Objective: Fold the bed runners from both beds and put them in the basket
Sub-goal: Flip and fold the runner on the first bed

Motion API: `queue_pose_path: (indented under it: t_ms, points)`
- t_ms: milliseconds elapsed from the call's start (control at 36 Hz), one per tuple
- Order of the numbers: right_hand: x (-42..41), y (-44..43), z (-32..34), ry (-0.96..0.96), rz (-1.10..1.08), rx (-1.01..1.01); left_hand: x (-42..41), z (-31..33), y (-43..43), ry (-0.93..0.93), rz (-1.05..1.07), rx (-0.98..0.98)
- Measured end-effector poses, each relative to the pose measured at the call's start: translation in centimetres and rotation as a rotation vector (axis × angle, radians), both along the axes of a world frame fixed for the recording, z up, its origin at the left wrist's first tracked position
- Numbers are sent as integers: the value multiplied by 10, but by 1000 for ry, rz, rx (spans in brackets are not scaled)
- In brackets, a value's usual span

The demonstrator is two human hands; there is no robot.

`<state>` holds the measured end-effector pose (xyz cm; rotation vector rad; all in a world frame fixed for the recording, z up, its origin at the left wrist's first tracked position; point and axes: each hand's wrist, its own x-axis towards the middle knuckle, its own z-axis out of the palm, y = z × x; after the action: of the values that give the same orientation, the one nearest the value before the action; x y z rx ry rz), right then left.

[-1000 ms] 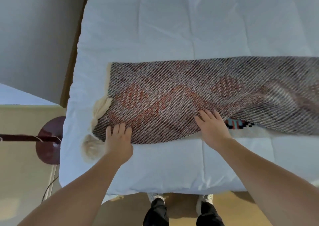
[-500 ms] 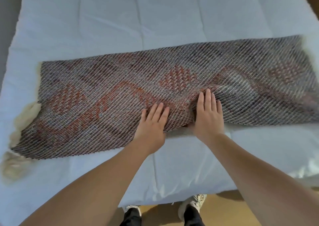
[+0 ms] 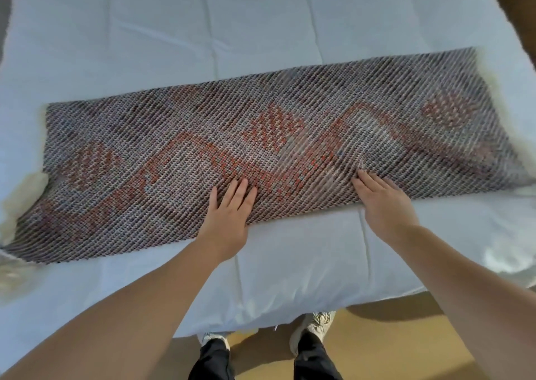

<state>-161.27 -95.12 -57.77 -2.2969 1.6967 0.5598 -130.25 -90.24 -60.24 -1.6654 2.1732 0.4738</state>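
A woven bed runner (image 3: 179,159) in grey-brown with a red zigzag and diamond pattern lies folded lengthwise across the white bed (image 3: 261,17). Cream fringe shows at its left end (image 3: 20,202) and right end (image 3: 285,69). My left hand (image 3: 229,214) lies flat with straight fingers on the runner's near edge, at the middle. My right hand (image 3: 383,202) presses flat on the near edge a little to the right, where the cloth is slightly rumpled. No basket is in view.
The bed's near edge (image 3: 290,310) runs just in front of my legs and shoes (image 3: 316,324). A tan floor (image 3: 391,339) lies below. A dark wooden surface (image 3: 513,0) shows at the top right corner.
The view has swung right along the bed, bringing the runner's right end into sight. Both hands slid right along the near edge, and the right hand has moved apart from the left.
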Motion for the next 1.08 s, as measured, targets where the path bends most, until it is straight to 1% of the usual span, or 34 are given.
queue_pose_path:
  t_ms: [83, 167, 222, 333, 472, 556, 639, 694, 778, 861, 944, 1028, 1083]
  points:
    - [-13, 12, 10, 2, 56, 31, 0, -3, 12, 9, -11, -5]
    - [-16, 16, 7, -79, 111, 69, -9, -4, 13, 17, -30, 19]
    - [-19, 16, -1, -96, 137, 84, -21, -2, 7, 42, -54, 22]
    - [-45, 7, -11, -120, 81, -5, -59, -1, -14, 136, -91, -37]
    - [-109, -9, -16, 22, 28, -31, -127, -1, -40, 176, -146, -36]
    - [-144, -19, -11, 102, -22, -57, -160, 0, -48, 122, -193, -51]
    - [-171, -28, -8, 167, -56, -73, -182, 1, -53, 69, -193, -61]
    - [-183, -33, -8, 193, -51, -49, -193, 1, -55, 49, -183, -42]
    - [-201, -37, -5, 179, -50, -9, -203, -2, -57, 23, -184, -24]
    - [-220, -35, 7, 197, -29, -20, -211, -3, -57, -5, -251, 2]
    - [-226, -32, 12, 227, 13, 51, -217, -5, -57, -20, -293, 35]
    - [-221, -33, 6, 228, 40, 164, -224, -5, -60, 52, -329, 75]
    - [-220, -35, 1, 193, 0, 204, -230, -4, -64, 112, -376, 66]
